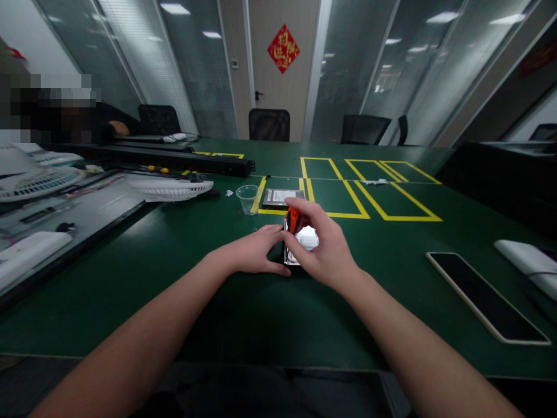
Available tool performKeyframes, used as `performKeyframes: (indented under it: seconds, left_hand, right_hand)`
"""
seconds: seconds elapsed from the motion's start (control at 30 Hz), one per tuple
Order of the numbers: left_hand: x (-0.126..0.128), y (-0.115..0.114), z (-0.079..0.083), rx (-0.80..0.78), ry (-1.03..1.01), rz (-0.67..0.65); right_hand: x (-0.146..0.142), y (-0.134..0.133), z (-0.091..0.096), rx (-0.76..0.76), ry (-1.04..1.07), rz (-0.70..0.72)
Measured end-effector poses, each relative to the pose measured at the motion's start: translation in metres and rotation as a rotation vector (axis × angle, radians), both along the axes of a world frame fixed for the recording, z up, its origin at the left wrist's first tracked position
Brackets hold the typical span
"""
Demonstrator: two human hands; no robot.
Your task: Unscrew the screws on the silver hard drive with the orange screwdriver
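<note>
In the head view, your right hand (324, 244), just right of centre, pinches an orange-and-black screwdriver (294, 219) between thumb and fingers, its handle standing roughly upright over a hard drive (293, 257). That drive sits at the centre of the frame on the green table (391, 249), partly covered by your hands; the tool's tip is hidden. Your left hand (255, 249) is at the drive's left side, thumb spread from the fingers; you cannot tell from here whether it clamps the drive or merely rests against it. Just above your hands lies a second hard drive (282, 198), with a clear plastic cup (248, 200) to its left. A phone (485, 296) lies at the lower right.
</note>
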State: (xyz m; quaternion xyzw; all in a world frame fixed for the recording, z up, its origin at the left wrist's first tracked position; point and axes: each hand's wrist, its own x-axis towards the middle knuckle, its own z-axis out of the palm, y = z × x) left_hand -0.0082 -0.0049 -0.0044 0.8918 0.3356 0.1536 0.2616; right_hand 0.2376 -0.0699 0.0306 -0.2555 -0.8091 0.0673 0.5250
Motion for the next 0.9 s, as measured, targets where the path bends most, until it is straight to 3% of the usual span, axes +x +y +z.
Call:
performKeyframes:
  seconds: [0.4,0.9]
  left_hand:
    - [0.0027,-0.0027,0.0071,-0.01,0.025,0.006]
    - [0.001,-0.0005,0.0008,0.018,-0.021,-0.025]
  right_hand:
    - [0.0011,-0.0029,0.0018,-0.079,0.005,0.008]
    - [0.0,-0.0008,0.0025,-0.02,0.002,0.006]
